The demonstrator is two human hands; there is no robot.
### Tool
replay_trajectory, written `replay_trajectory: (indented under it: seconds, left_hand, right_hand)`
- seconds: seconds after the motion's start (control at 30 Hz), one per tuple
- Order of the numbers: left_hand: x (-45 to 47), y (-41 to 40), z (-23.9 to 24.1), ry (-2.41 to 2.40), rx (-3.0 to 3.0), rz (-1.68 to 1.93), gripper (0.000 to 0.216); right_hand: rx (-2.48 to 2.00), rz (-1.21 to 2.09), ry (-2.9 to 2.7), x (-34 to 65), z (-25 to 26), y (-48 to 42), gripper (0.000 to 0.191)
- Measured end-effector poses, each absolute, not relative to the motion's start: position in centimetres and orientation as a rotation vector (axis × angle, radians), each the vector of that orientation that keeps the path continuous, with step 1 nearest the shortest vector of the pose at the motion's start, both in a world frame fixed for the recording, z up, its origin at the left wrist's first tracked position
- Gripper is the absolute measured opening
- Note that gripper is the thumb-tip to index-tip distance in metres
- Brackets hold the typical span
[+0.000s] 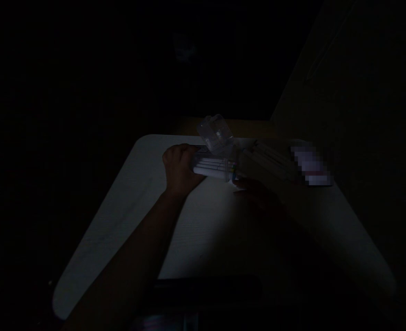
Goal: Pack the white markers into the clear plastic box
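Very dark. Left hand (pixel 180 168) is wrapped round the closed end of the marker case (pixel 213 166), which lies on its side near the table's (pixel 203 230) far edge, clear lid (pixel 216 133) flipped up. Right hand (pixel 258 193) sits by the open mouth; too dim to tell if it pinches anything. Risk: with the mouth open, a tilt or tug could spill markers, and they'd roll. Far edge is close; bare top on the near side.

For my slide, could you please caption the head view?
Dim light: left hand grips a clear pen case at a white table, right hand alongside.
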State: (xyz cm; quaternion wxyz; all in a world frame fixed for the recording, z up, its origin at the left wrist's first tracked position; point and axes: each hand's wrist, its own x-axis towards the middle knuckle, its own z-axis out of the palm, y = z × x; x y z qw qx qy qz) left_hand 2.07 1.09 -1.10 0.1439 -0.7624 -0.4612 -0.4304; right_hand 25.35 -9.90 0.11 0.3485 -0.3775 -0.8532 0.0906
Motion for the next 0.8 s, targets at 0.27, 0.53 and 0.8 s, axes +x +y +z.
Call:
replay_trajectory:
  seconds: [0.27, 0.53, 0.8]
  left_hand:
    - [2.1, 1.1, -1.1, -1.332, -2.182, -1.216, 0.049]
    - [2.1, 1.1, -1.0, -1.346, -2.197, -1.219, 0.049]
    - [2.0, 1.2, -1.2, -1.342, -2.190, -1.222, 0.052]
  right_hand:
    - [-1.046, 0.200, -2.152, 25.1, 0.2, -9.7, 0.028]
    - [-1.075, 0.235, -2.163, 25.0, 0.4, -9.8, 0.031]
    - [-1.682, -0.141, -2.198, 28.9, 0.9, -8.4, 0.029]
